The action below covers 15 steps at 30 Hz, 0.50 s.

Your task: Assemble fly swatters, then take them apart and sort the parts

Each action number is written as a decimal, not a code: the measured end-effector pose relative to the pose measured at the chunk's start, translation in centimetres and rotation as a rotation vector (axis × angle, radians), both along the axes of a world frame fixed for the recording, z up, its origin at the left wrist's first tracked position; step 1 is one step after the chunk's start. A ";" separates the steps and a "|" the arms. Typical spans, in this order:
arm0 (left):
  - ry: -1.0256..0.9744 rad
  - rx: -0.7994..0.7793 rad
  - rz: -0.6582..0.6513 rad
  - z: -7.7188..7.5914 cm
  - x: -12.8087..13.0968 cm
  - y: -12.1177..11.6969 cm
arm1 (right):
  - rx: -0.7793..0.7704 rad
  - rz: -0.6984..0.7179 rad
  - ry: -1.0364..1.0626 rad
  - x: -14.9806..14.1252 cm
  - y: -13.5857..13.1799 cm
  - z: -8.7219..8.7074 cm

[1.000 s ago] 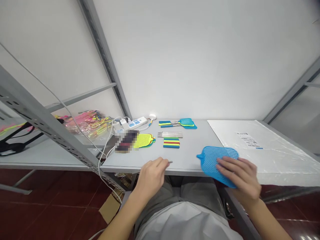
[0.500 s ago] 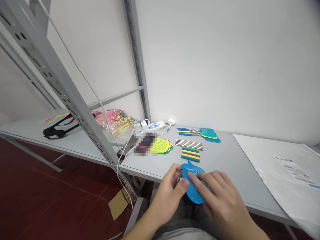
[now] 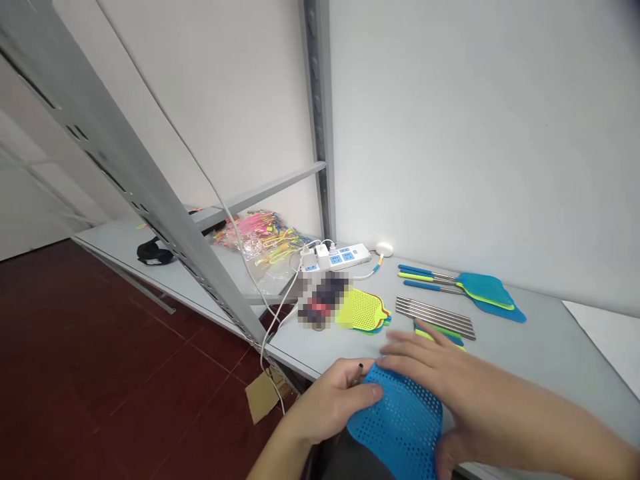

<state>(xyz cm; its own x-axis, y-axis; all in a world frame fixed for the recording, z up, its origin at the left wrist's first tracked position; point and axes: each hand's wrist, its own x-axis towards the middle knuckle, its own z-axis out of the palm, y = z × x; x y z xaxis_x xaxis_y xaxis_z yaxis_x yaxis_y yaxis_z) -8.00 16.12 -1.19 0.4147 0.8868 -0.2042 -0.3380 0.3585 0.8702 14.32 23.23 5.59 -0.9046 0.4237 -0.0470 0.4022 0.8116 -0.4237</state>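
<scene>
The blue mesh paddle (image 3: 397, 423) slants toward the body between the left hand (image 3: 327, 405), which pinches its left edge beside a dark-tipped rod (image 3: 358, 377), and the right hand (image 3: 435, 373), fingers spread over its far edge. Its near end is cut off, its neck hidden; beyond, handles (image 3: 453, 337) lie half-covered near metal rods (image 3: 435, 317) on the counter (image 3: 540, 347).

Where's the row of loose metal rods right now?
In the head view, the metal rods lie right of centre on the table, right of the yellow-topped swatter heads, nearer than the assembled swatters and beyond the right hand.
</scene>
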 end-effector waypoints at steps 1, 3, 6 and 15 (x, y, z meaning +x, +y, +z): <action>0.002 -0.014 0.011 -0.4 -0.3 0.2 | -0.069 0.007 -0.025 -0.5 0.6 -0.1; 0.013 -0.055 0.069 -1.1 -0.7 0.5 | -0.153 0.000 -0.070 -1.3 1.4 -0.4; 0.021 -0.146 0.189 -2.0 -1.3 0.8 | -0.143 -0.034 -0.083 -2.1 2.3 -1.1; -0.116 -0.210 0.914 -2.3 -1.8 2.3 | 0.080 -0.383 0.058 -4.7 7.9 -5.2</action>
<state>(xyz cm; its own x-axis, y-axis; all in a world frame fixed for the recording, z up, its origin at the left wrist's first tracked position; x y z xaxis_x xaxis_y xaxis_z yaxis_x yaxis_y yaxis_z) -9.78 18.40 -3.50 -0.3953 0.8281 -0.3974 -0.6457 0.0573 0.7615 9.58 31.08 0.43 -0.6805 0.7313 0.0461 0.6596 0.6388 -0.3962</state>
